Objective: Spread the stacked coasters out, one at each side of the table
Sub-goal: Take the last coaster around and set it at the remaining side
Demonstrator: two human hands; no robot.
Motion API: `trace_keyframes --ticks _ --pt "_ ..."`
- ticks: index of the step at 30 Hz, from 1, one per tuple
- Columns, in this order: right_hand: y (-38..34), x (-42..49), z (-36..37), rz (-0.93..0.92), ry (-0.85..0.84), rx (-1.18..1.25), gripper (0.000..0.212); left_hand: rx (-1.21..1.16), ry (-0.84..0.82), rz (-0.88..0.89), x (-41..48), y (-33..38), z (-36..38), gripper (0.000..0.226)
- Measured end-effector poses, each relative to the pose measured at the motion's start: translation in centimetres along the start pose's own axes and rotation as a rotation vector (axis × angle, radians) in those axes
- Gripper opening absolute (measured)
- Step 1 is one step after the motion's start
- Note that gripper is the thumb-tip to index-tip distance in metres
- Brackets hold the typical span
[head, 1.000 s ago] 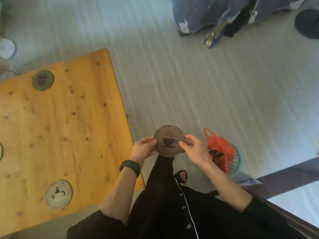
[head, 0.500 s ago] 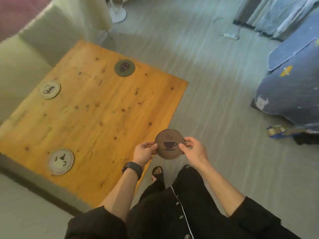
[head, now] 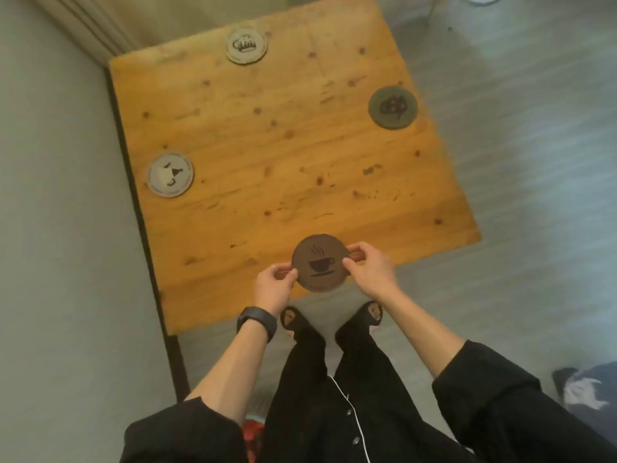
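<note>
Wooden and knotty, the surface (head: 283, 155) already carries three coasters. The last one, the brown coaster (head: 321, 263) with a steaming cup printed on it, is pinched by its rim between the left hand (head: 274, 289) and the right hand (head: 370, 272), held flat over the near edge. Beyond the hands lie the pale far coaster (head: 246, 45), the white coaster (head: 170, 175) off to the left, and the dark coaster (head: 393, 107) to the right. Three sides look served; only setting this one down seems left.

Table (head: 283, 145): knotty wood, satin sheen.
Held coaster (head: 320, 262): matt brown, leather-like.
Wristband (head: 257, 320): matt black.
Sleeves (head: 494, 396): black cloth.
Floor (head: 534, 162): pale, wood-grain.
</note>
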State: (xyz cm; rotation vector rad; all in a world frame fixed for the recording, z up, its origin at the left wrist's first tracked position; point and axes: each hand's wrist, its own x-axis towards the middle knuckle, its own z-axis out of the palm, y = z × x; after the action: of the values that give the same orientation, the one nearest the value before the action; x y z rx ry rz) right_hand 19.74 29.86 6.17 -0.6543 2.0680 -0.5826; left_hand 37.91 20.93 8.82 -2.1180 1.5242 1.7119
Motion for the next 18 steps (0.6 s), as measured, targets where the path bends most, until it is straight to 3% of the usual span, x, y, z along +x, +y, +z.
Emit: trace_keyframes --ticks 7,18 --pt "-0.7 5.1 2.2 -0.040 -0.006 -0.074 0.014 0.019 0.209 -0.002 5.1 -1.4 1.8 0.024" --pt "0.3 7.2 4.9 -0.153 0.052 -0.178 0.018 0.073 0.298 0.036 7.7 -3.8 2.7 0.019"
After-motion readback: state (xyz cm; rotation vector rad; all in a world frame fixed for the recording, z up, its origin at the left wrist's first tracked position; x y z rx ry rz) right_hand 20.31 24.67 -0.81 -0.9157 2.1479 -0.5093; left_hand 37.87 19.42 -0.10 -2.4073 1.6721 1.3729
